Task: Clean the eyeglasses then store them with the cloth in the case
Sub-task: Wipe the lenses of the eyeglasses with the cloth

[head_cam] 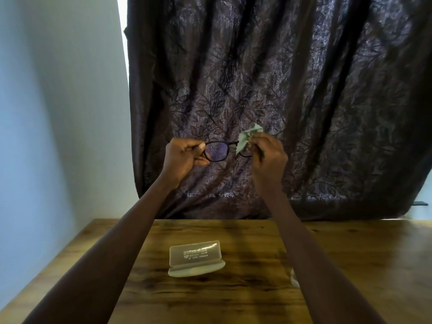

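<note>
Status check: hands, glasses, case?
Left hand grips eyeglasses by one end, held up. Right hand presses cloth on the other lens. Case open on table, nothing in the way.

The glasses have a black frame, and the lens that shows carries a faint violet tint. The cloth is pale mint green. The case is translucent, milky white, with white print on its lid. The table is warm honey-brown wood with darker streaks and knots in the grain. The curtain is dark brown with a greyish-purple sheen and a pattern of dark leaves on stems. The wall is plain, pale blue-white.
</note>
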